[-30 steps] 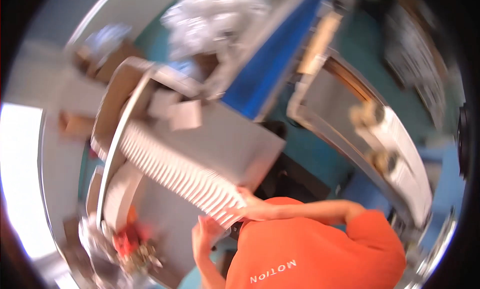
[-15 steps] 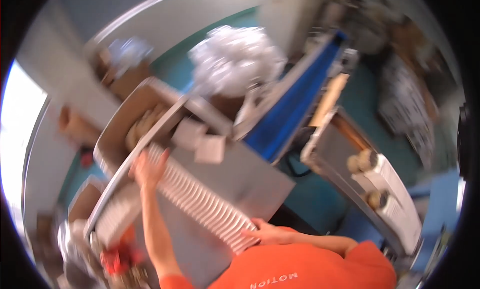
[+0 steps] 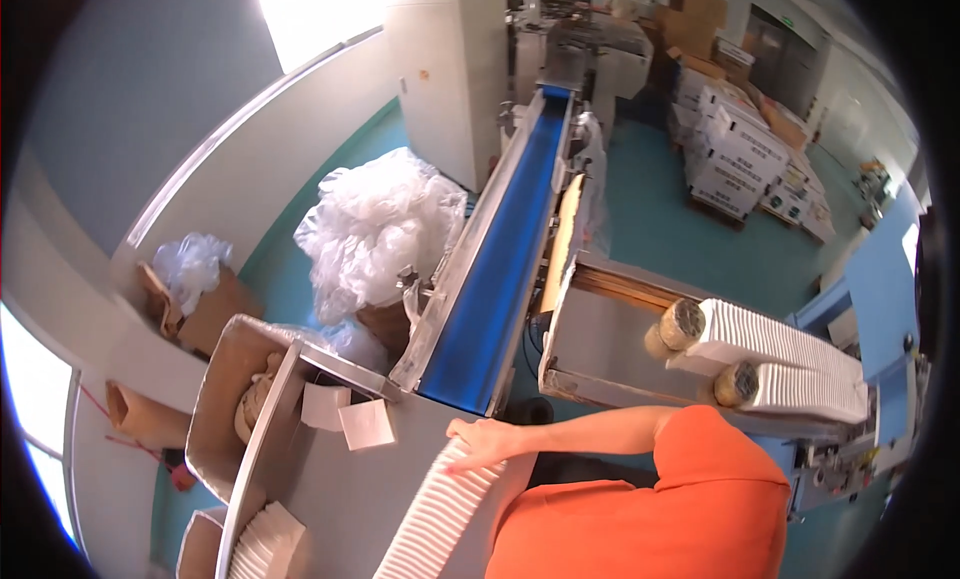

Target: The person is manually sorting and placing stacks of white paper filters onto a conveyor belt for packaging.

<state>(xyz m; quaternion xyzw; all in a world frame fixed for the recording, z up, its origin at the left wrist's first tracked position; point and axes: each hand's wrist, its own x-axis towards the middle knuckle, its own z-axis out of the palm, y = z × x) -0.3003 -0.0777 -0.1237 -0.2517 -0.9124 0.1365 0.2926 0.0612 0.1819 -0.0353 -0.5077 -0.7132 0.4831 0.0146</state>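
A long row of thin white pieces (image 3: 437, 519), packed face to face like folded paper or flat pouches, lies on the grey table (image 3: 345, 499) and runs out of the lower edge. My right hand (image 3: 480, 445) is closed over the far end of this row, its fingers curled around the last pieces. My left hand is out of view, and so is the row's near end. Two loose pale square pieces, one of them a flat sheet (image 3: 367, 425), lie on the table left of the row.
A blue conveyor belt (image 3: 497, 259) meets the table's far edge. On the right, a tray (image 3: 600, 331) holds more white rows with round tape-like rolls (image 3: 682, 323). A raised rail (image 3: 262, 424) borders the table's left; beyond stand a cardboard box (image 3: 222, 419) and bundled clear plastic (image 3: 385, 229).
My view has swung round toward the conveyor and steadied. The row now lies at a different slant in the picture. My left hand, earlier on the row's far end, has left the view.
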